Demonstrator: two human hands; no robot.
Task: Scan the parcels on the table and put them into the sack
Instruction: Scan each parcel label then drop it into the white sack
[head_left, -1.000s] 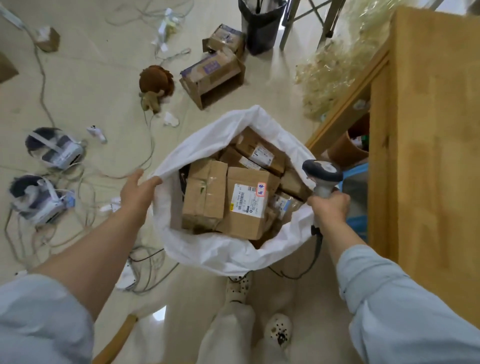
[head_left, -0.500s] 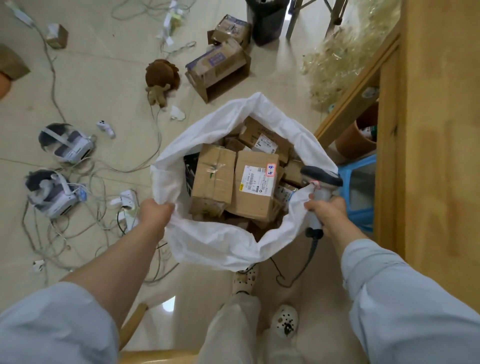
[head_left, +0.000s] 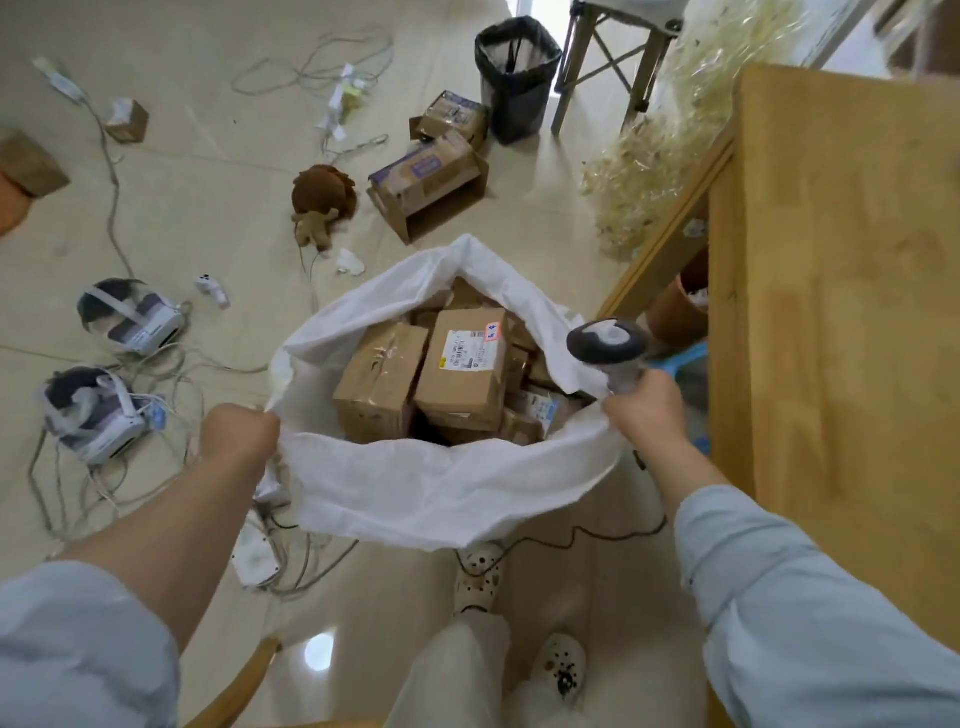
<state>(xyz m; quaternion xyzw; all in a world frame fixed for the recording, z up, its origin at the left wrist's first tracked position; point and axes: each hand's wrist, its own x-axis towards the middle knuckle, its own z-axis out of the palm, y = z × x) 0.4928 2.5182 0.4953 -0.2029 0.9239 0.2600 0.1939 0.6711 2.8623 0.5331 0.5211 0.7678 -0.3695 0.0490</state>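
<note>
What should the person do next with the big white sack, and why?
Probably lift the big white sack a little and shake it: the left hand grips one rim, the right hand, holding the grey handheld scanner, is at the other, and brown cardboard parcels pile near its mouth.

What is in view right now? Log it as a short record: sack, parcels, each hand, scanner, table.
sack: white, mouth pulled open between both hands
parcels: cardboard boxes piled inside the sack, a labelled one on top
left hand: grips the sack's left rim
right hand: grips the scanner's handle, at the sack's right rim
scanner: head up, above the sack's right edge
table: wooden, right of the sack
</note>
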